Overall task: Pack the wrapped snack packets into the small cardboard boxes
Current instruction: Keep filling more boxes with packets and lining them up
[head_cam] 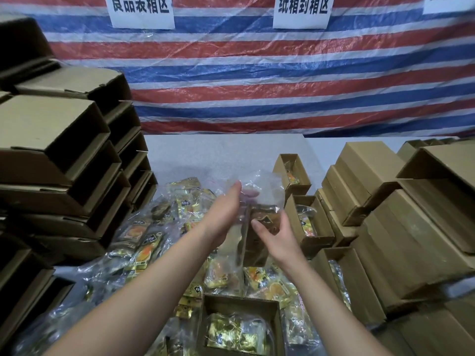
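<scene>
Holding: both hands are up over the middle of the table with a small cardboard box (253,237) and a clear plastic bag (257,186) between them.
Small cardboard box: it is raised in the air, long and thin, with its open end pointing away from the person. A dark snack wrapper shows at its top end.
Left hand (226,214): its fingers are straight and flat against the left side of the box and the bag. It is not curled round anything.
Right hand (273,236): its fingers and thumb are bent round the right side of the box, gripping it.
Snack packets (144,242): lots of shiny gold and orange packets lie in a heap on the table, under and to the left of the hands, mixed with clear plastic.
Near box (240,325): an open box sits at the bottom, close to the person, with gold packets inside.
Filled boxes (312,222): open boxes with packets in them stand in a row just right of the hands.
Closed boxes (401,227): plain brown boxes are piled on the right side.
Empty boxes (56,155): open boxes are stacked high on the left.
Table (223,152): it is grey.
Sheet (257,80): a red, white and blue striped sheet hangs behind, with white paper signs (141,9) on it.
</scene>
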Demonstrator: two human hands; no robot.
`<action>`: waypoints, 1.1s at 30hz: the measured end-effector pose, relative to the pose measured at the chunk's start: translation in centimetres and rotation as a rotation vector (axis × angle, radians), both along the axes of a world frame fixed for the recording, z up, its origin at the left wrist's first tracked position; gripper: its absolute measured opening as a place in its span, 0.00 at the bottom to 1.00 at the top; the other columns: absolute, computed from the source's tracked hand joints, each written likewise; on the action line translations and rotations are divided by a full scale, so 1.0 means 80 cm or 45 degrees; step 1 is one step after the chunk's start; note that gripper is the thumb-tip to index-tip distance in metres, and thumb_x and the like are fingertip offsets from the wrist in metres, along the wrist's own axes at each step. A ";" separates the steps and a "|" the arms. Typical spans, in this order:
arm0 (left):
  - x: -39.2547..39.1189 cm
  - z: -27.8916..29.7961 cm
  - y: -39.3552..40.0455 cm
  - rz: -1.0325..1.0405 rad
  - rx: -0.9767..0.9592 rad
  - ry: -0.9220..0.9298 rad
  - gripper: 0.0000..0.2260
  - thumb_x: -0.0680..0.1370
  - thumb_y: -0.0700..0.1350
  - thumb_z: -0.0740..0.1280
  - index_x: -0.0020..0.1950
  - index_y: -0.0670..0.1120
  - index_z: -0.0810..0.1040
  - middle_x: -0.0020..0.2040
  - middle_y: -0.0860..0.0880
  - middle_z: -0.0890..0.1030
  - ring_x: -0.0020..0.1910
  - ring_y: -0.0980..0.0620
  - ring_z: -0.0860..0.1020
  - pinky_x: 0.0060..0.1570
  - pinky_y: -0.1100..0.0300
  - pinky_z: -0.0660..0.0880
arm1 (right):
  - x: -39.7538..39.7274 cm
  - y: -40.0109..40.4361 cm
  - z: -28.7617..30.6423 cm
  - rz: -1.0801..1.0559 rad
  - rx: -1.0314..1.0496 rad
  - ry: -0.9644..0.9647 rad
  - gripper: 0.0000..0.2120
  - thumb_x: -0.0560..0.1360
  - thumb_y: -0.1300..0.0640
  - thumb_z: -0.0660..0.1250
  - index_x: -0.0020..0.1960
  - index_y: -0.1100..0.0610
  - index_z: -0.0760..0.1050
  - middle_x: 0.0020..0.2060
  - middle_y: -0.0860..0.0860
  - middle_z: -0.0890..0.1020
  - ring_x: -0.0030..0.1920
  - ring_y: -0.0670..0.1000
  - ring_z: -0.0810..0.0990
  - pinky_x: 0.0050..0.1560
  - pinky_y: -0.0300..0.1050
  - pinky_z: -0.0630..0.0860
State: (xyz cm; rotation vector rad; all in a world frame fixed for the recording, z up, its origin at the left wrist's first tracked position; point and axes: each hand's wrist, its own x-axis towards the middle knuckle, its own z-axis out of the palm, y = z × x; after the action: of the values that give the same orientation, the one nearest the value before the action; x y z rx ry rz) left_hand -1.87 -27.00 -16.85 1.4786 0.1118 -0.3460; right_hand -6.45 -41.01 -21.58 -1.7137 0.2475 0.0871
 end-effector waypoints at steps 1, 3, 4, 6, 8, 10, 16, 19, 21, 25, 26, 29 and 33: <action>-0.001 0.005 -0.002 0.015 0.003 -0.023 0.23 0.86 0.57 0.49 0.52 0.51 0.82 0.54 0.46 0.84 0.53 0.49 0.83 0.54 0.53 0.78 | -0.002 0.001 -0.001 -0.044 -0.024 -0.013 0.39 0.71 0.41 0.74 0.75 0.44 0.59 0.55 0.34 0.74 0.60 0.43 0.73 0.52 0.38 0.69; -0.007 0.013 -0.006 0.022 -0.003 -0.071 0.21 0.86 0.58 0.49 0.54 0.53 0.80 0.54 0.50 0.84 0.53 0.51 0.83 0.51 0.56 0.78 | -0.008 0.005 0.000 -0.124 0.014 -0.040 0.42 0.68 0.38 0.74 0.76 0.42 0.57 0.59 0.37 0.74 0.62 0.44 0.74 0.57 0.40 0.71; -0.010 0.018 -0.008 0.029 -0.015 -0.092 0.19 0.85 0.58 0.49 0.54 0.55 0.79 0.55 0.50 0.83 0.53 0.51 0.83 0.52 0.57 0.78 | -0.011 0.006 0.000 -0.120 0.073 -0.069 0.42 0.66 0.37 0.75 0.74 0.39 0.57 0.62 0.39 0.73 0.62 0.41 0.74 0.59 0.40 0.71; -0.012 0.029 -0.009 0.041 -0.038 -0.134 0.18 0.85 0.59 0.49 0.55 0.56 0.77 0.56 0.50 0.83 0.53 0.51 0.82 0.55 0.56 0.77 | -0.016 0.008 0.005 -0.013 0.168 -0.115 0.44 0.63 0.35 0.78 0.71 0.33 0.56 0.63 0.34 0.72 0.62 0.35 0.73 0.60 0.36 0.71; -0.013 0.038 -0.008 0.024 -0.067 -0.155 0.16 0.85 0.59 0.51 0.57 0.55 0.76 0.55 0.50 0.85 0.52 0.50 0.83 0.53 0.55 0.78 | -0.017 0.008 0.009 0.090 0.190 -0.119 0.54 0.59 0.36 0.80 0.76 0.35 0.52 0.64 0.34 0.70 0.66 0.39 0.70 0.65 0.41 0.68; -0.014 0.045 -0.007 -0.015 -0.105 -0.141 0.15 0.85 0.58 0.52 0.58 0.53 0.75 0.53 0.51 0.86 0.47 0.52 0.84 0.46 0.57 0.80 | -0.014 0.007 0.020 0.119 0.261 -0.122 0.53 0.61 0.42 0.81 0.78 0.42 0.54 0.64 0.39 0.75 0.64 0.42 0.74 0.63 0.42 0.70; -0.016 0.060 0.000 0.007 -0.246 -0.125 0.12 0.83 0.46 0.64 0.67 0.49 0.72 0.51 0.47 0.85 0.40 0.50 0.81 0.38 0.56 0.78 | -0.016 -0.002 0.048 0.058 0.697 -0.128 0.22 0.68 0.56 0.75 0.61 0.55 0.76 0.49 0.53 0.85 0.52 0.56 0.83 0.55 0.51 0.81; -0.026 0.060 0.001 0.138 -0.218 -0.145 0.20 0.79 0.43 0.69 0.70 0.49 0.70 0.59 0.42 0.81 0.44 0.50 0.81 0.41 0.59 0.78 | -0.020 -0.015 0.054 0.159 0.727 -0.132 0.23 0.71 0.58 0.73 0.65 0.60 0.75 0.50 0.54 0.86 0.50 0.54 0.85 0.48 0.48 0.82; -0.036 0.056 0.003 0.233 -0.032 -0.226 0.23 0.78 0.44 0.71 0.71 0.52 0.68 0.60 0.46 0.79 0.50 0.51 0.81 0.45 0.57 0.78 | -0.024 -0.019 0.056 0.156 0.667 -0.174 0.24 0.70 0.58 0.72 0.65 0.57 0.75 0.52 0.53 0.86 0.52 0.53 0.85 0.47 0.43 0.81; -0.054 0.044 0.007 0.059 0.136 -0.333 0.07 0.81 0.44 0.67 0.57 0.46 0.81 0.51 0.53 0.83 0.48 0.56 0.81 0.50 0.63 0.76 | -0.032 -0.028 0.057 0.162 0.612 -0.179 0.36 0.66 0.54 0.77 0.72 0.54 0.71 0.59 0.56 0.83 0.58 0.55 0.83 0.50 0.45 0.80; -0.061 0.037 0.005 -0.027 0.084 -0.292 0.06 0.82 0.43 0.66 0.54 0.45 0.82 0.49 0.52 0.84 0.49 0.58 0.82 0.50 0.65 0.76 | -0.034 -0.030 0.054 0.173 0.640 -0.147 0.37 0.66 0.55 0.77 0.73 0.55 0.70 0.58 0.56 0.83 0.57 0.55 0.83 0.49 0.45 0.81; -0.077 0.010 0.000 -0.106 0.012 -0.225 0.11 0.82 0.42 0.64 0.55 0.34 0.80 0.53 0.42 0.84 0.53 0.51 0.82 0.58 0.59 0.77 | -0.044 -0.026 0.045 0.240 0.678 -0.030 0.36 0.68 0.57 0.73 0.75 0.58 0.66 0.55 0.55 0.85 0.53 0.54 0.85 0.45 0.44 0.81; -0.088 -0.019 0.009 -0.132 -0.154 -0.046 0.10 0.82 0.42 0.65 0.59 0.44 0.83 0.54 0.48 0.85 0.53 0.52 0.82 0.57 0.57 0.74 | -0.059 -0.012 0.029 0.229 0.568 -0.011 0.37 0.68 0.57 0.73 0.75 0.55 0.66 0.62 0.56 0.82 0.60 0.56 0.82 0.53 0.47 0.80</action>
State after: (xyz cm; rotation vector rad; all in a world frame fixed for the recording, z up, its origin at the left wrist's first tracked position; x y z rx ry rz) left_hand -8.88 -26.29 -18.41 1.3728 -0.0143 -0.4028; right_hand -11.20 -41.94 -19.24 -1.2880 0.0590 0.2487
